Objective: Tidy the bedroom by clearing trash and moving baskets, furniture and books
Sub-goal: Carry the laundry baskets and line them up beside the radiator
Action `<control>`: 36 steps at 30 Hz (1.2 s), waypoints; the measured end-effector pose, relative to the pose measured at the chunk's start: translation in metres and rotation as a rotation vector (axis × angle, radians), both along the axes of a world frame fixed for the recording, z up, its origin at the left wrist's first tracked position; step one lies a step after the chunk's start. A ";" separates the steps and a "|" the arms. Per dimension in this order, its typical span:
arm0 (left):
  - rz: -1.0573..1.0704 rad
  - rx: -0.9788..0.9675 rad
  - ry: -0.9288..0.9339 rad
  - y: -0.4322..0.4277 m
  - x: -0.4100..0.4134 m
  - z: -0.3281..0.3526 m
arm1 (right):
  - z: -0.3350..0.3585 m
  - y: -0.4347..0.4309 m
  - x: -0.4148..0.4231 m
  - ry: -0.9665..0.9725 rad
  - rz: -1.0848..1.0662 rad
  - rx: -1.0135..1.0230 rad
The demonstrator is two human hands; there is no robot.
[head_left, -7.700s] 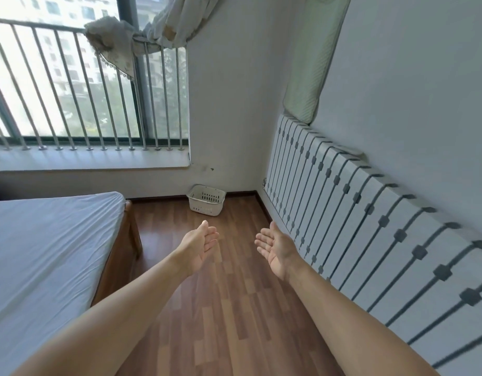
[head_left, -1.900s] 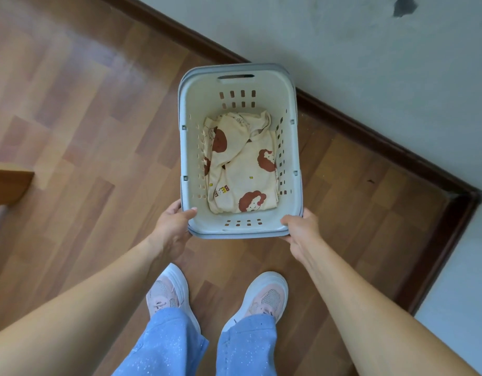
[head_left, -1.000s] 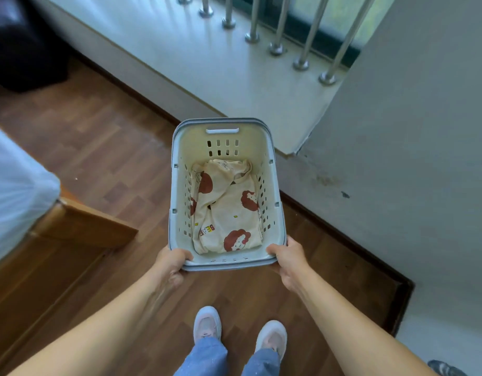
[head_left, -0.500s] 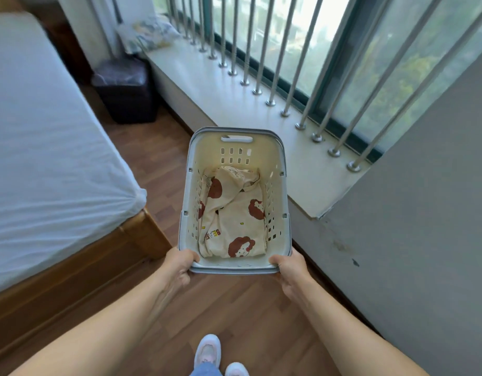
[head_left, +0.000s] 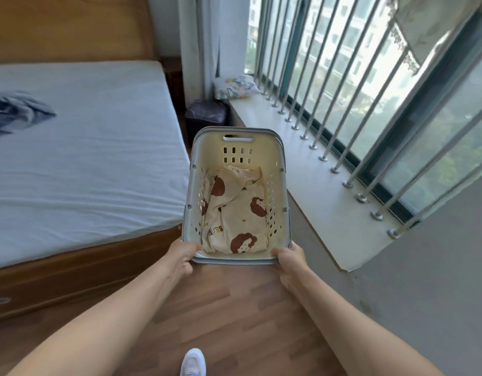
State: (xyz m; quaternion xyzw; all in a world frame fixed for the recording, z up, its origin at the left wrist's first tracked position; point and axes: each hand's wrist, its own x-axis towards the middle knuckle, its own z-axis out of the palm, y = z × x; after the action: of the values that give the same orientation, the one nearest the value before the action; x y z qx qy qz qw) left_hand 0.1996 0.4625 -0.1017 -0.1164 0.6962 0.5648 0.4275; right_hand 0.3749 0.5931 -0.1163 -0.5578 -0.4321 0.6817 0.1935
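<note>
Btwn bed (head_left: 79,147) & sill (head_left: 310,185), both hands' fingers grip basket (head_left: 284,191); cloth (head_left: 234,215) reads maybe "BEAR".

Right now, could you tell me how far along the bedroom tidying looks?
Done: the basket is lifted off the floor. In hand: left hand and right hand grip its near rim, patterned cloth inside, between bed and windowsill. Left: setting it down; a dark garment lies on the bed.
</note>
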 end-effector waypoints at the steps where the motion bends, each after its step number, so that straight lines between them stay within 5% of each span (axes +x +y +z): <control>1: 0.022 0.008 0.008 -0.008 -0.003 0.005 | 0.005 -0.004 -0.006 0.018 0.017 0.002; 18: 0.407 0.001 0.063 -0.189 -0.071 0.027 | 0.064 -0.134 -0.124 0.103 0.378 -0.062; 36: 0.690 0.064 0.087 -0.460 -0.142 0.072 | 0.091 -0.379 -0.267 0.092 0.705 -0.043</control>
State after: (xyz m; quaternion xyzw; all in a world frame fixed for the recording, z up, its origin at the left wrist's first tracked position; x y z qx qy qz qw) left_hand 0.0576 0.0024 -0.0292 -0.3074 0.6154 0.7020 0.1845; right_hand 0.1081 0.2146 -0.0251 -0.3471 -0.5744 0.7399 -0.0461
